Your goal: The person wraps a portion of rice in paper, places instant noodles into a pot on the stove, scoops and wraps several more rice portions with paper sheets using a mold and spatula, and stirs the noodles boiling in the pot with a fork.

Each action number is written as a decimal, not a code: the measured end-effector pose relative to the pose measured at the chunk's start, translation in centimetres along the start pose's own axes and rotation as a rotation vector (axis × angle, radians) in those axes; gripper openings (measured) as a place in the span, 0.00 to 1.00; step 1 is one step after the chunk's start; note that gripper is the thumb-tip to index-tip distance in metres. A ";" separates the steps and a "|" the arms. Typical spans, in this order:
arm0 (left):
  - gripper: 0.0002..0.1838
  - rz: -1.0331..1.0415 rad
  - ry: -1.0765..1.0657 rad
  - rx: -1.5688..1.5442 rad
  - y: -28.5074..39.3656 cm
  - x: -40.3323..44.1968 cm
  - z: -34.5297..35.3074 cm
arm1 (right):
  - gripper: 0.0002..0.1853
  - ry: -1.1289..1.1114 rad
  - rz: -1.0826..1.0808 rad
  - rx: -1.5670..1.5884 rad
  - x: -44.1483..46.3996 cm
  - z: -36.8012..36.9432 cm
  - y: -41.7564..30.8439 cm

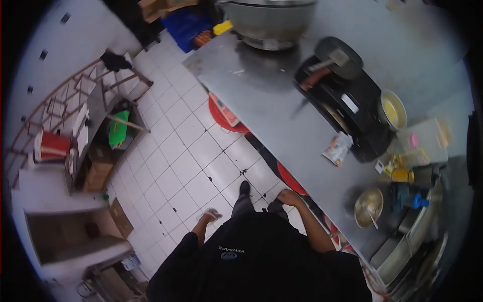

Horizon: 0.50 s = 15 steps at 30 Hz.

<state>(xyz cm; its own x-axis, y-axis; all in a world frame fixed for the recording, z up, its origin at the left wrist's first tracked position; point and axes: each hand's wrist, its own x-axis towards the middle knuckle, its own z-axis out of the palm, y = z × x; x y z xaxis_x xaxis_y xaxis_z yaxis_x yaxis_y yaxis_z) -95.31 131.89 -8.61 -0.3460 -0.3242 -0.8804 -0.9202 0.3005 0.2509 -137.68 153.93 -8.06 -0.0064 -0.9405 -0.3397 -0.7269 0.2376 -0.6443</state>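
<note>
My left hand (pixel 211 215) hangs low beside my body over the tiled floor (pixel 183 156), closed around something whitish that is too small and blurred to name. To the other side, my right hand (pixel 289 197) hangs by my leg, near the edge of the metal counter (pixel 282 126). Its back faces up and its fingers are mostly hidden, so its grip cannot be made out. Neither hand touches the counter. On the counter lie a white and orange packet (pixel 337 149) and a metal bowl (pixel 369 207) with a spoon in it.
A large pot (pixel 269 22) stands at the counter's far end. A pan (pixel 342 58) rests on a black appliance (pixel 352 113), beside a bowl of yellow contents (pixel 393 110). Red basins (pixel 224 118) are under the counter. A rack (pixel 53 118) and a green container (pixel 118 128) are at left.
</note>
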 end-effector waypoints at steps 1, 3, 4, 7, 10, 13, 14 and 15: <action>0.25 -0.050 0.029 -0.090 -2.4 -0.6 0.7 | 0.21 -0.216 0.354 0.293 -1.4 -0.8 -0.3; 0.23 -0.061 0.020 -0.157 -5.3 -1.4 1.9 | 0.22 -0.523 0.687 0.209 -3.8 5.4 5.3; 0.22 -0.106 0.136 -0.545 -6.5 -2.2 2.6 | 0.23 -0.532 0.863 0.148 -5.9 3.5 2.1; 0.21 -0.136 0.357 -1.084 -12.3 -3.8 3.3 | 0.22 -0.522 0.986 0.082 -9.7 9.3 5.1; 0.19 -0.078 0.424 -1.256 -20.0 -4.5 4.6 | 0.20 -0.267 1.095 0.192 -5.6 8.4 -5.2; 0.17 -0.237 0.359 -1.073 -25.2 -11.3 0.8 | 0.13 -0.355 0.765 -0.034 4.0 13.5 -10.8; 0.16 -0.298 0.312 -1.027 -26.8 -12.9 -0.7 | 0.11 -0.428 0.343 -0.344 7.8 16.5 -10.3; 0.15 -0.356 0.265 -0.984 -28.2 -13.9 -2.0 | 0.12 -0.371 0.360 -0.266 12.2 19.0 -11.2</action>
<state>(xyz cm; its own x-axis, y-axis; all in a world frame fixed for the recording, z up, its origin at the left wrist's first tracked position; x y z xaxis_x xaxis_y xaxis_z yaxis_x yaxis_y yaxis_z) -64.89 126.07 -2.62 0.0509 -0.4700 -0.8812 -0.6786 -0.6636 0.3148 -116.57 144.40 -18.05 -0.0790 -0.6521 -0.7540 -0.8713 0.4126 -0.2656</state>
